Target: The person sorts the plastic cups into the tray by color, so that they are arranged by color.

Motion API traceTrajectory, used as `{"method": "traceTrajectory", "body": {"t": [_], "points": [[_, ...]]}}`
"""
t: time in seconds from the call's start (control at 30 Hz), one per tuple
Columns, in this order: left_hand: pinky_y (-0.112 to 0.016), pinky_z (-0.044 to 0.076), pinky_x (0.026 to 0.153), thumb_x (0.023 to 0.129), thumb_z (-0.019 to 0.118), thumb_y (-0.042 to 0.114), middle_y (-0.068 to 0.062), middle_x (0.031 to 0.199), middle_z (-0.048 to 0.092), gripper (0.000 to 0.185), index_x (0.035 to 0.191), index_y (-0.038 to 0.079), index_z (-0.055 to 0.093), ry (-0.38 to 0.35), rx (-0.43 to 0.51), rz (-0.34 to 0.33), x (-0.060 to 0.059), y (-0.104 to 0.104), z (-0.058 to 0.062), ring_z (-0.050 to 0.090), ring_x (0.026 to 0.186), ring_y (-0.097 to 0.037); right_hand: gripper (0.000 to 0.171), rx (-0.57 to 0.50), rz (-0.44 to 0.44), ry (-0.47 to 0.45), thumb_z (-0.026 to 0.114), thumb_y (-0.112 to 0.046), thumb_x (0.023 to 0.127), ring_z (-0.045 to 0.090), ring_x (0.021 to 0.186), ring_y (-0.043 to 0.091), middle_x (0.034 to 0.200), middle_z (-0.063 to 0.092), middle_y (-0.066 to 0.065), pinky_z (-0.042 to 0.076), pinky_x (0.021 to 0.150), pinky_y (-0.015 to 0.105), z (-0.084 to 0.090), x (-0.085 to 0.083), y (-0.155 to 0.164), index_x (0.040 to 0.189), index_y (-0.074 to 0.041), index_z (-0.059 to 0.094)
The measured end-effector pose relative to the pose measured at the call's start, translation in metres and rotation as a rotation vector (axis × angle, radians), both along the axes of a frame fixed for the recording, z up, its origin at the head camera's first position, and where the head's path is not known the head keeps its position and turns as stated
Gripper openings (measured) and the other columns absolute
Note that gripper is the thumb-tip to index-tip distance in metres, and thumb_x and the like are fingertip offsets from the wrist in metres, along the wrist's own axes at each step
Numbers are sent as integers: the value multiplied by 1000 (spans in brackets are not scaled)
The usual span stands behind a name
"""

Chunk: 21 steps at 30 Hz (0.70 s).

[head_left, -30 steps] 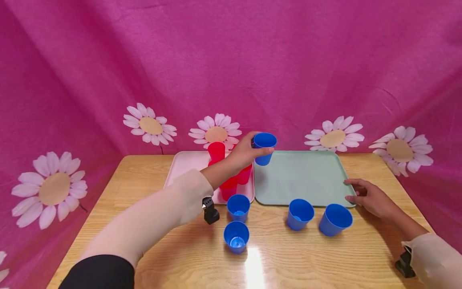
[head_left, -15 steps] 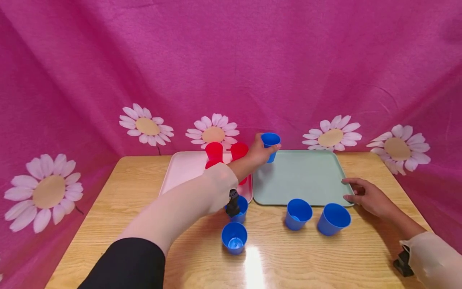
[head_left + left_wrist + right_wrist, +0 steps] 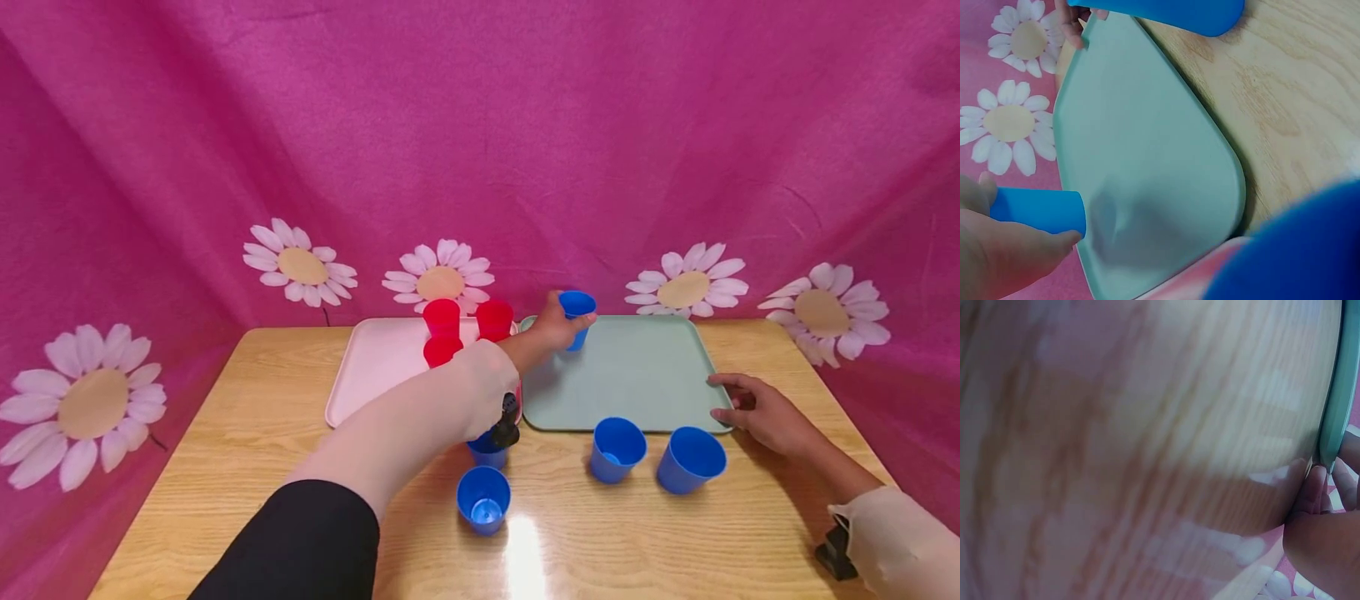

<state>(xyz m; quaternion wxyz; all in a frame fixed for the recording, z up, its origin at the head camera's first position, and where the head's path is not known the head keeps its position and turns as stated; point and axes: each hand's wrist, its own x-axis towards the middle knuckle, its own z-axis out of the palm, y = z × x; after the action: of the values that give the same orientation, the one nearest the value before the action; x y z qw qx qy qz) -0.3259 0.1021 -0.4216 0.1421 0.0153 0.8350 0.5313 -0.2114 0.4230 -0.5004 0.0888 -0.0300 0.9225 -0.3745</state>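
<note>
My left hand (image 3: 553, 325) grips an upright blue cup (image 3: 578, 310), thumb on the near side, over the far left part of the green tray (image 3: 630, 375). The left wrist view shows the same cup (image 3: 1041, 209) with a shadow on the tray below. My right hand (image 3: 768, 417) holds the tray's right rim near its front corner; in the right wrist view the thumb and fingers (image 3: 1313, 481) meet the tray edge (image 3: 1335, 419). Red cups (image 3: 442, 317) stand on the pink tray (image 3: 375, 367), some hidden behind my left forearm.
Two blue cups stand before the green tray, a left one (image 3: 617, 450) and a right one (image 3: 690, 460). Another blue cup (image 3: 483, 500) stands nearer me on the wooden table (image 3: 585, 542), with one more (image 3: 489, 454) partly hidden under the left wrist camera. A flowered pink cloth (image 3: 525, 167) hangs behind.
My left hand has carried the blue cup rightward from near the red cups to over the green tray, and it is now slightly lower. The right hand stays at the tray's rim.
</note>
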Motion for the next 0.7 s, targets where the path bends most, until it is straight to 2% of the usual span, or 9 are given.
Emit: {"method": "traceTrajectory", "body": {"t": [0.33, 0.7], "points": [[-46, 48, 110, 101, 67, 29, -15, 146, 52, 66, 154, 15, 30, 12, -5, -19, -5, 22, -17, 50, 137, -32, 61, -22, -7, -9, 73, -15, 97, 51, 102, 31, 120, 56, 24, 51, 67, 25, -3, 1, 0, 149, 2, 46], [-44, 48, 110, 101, 67, 34, -13, 147, 53, 67, 155, 20, 30, -17, -57, -23, -3, 34, -17, 51, 137, -29, 61, -1, -14, -5, 74, -14, 96, 52, 107, 34, 127, 54, 28, 52, 69, 24, 1, 1, 0, 149, 1, 47]]}}
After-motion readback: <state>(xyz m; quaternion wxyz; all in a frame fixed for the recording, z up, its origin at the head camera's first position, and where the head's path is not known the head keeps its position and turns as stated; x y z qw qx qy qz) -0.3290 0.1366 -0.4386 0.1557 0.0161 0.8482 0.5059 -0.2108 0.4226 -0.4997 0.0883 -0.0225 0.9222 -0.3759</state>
